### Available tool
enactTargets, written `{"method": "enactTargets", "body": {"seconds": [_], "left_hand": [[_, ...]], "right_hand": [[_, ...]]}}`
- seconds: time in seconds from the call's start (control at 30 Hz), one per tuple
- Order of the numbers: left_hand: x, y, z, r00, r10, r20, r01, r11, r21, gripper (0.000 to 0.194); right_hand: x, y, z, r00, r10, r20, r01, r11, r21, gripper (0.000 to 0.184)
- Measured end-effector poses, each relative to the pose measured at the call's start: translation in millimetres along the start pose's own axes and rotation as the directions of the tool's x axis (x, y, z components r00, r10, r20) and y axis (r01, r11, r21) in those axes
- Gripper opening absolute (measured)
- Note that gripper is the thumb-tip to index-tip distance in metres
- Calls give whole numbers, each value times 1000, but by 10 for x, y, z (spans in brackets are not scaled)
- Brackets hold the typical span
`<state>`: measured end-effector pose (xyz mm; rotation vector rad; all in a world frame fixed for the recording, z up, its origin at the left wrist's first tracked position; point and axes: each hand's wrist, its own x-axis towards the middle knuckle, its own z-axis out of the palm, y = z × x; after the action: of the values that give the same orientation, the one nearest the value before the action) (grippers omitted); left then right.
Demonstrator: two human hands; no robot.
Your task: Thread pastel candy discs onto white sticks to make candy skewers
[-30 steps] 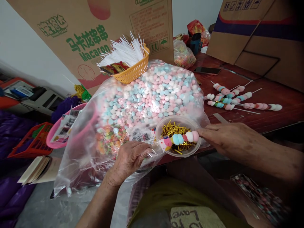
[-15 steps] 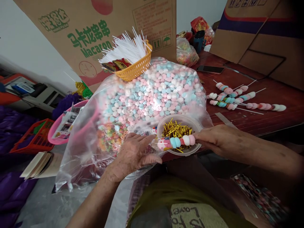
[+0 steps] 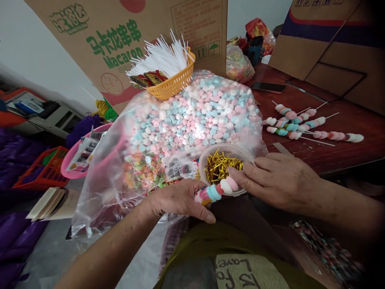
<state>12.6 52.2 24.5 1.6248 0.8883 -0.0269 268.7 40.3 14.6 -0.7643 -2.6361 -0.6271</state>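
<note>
My left hand (image 3: 183, 198) grips a candy skewer (image 3: 213, 192) by its left end, where a spotted clear wrapper covers it; the thumb sticks out below. Blue, red, white and pink puffy sweets show along the skewer, tilted up to the right. Above its pink end, my right hand (image 3: 267, 178) reaches over the near right rim of a clear plastic bowl (image 3: 206, 152) of gold twist ties (image 3: 221, 166). Its fingers are bent down together at the ties, and what they pinch, if anything, is hidden.
Behind the bowl lies a big clear bag of pastel sweets (image 3: 192, 116), with an orange basket of white sticks (image 3: 174, 84) on it. Several finished skewers (image 3: 297, 120) and a phone (image 3: 268, 87) rest on the red table. Cardboard boxes (image 3: 120, 60) stand behind; a pink basket (image 3: 67, 164) is at left.
My right hand has let go of the skewer's pink end and moved over the twist ties. With my left hand, the skewer has moved slightly down and left, and tilted.
</note>
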Motion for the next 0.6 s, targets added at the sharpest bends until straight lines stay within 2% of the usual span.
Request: {"method": "enactTargets", "body": {"seconds": [0.03, 0.07, 0.13, 0.2, 0.23, 0.3, 0.43, 0.53, 0.6], "left_hand": [[24, 18, 35, 994, -3, -112, 19, 990, 140, 23], [53, 35, 79, 969, 3, -245, 73, 951, 302, 23], [122, 59, 173, 884, 45, -466, 260, 780, 569, 22], [182, 56, 244, 824, 103, -557, 389, 612, 688, 22], [201, 43, 260, 819, 118, -562, 402, 581, 708, 23], [204, 1, 249, 819, 114, -563, 389, 612, 689, 29], [148, -58, 171, 831, 78, -551, 287, 789, 544, 43], [196, -10, 204, 853, 34, -521, 284, 808, 516, 45], [259, 50, 250, 871, 2, -492, 276, 825, 493, 48]], "right_hand": [[28, -29, 16, 998, 37, 55, -39, 999, 29, 31], [61, -61, 33, 989, 78, 127, -88, 994, 70, 30], [142, -123, 64, 952, 130, 276, -184, 967, 178, 26], [227, -166, 78, 922, 137, 361, -246, 929, 276, 23], [262, -173, 77, 919, 130, 372, -255, 916, 310, 21], [300, -152, 62, 927, 115, 358, -251, 898, 361, 19], [261, -70, 55, 943, 95, 320, -221, 897, 384, 19], [264, -150, 154, 968, 72, 240, -163, 909, 385, 18], [308, -252, 264, 975, 102, 200, -177, 897, 405, 14]]}}
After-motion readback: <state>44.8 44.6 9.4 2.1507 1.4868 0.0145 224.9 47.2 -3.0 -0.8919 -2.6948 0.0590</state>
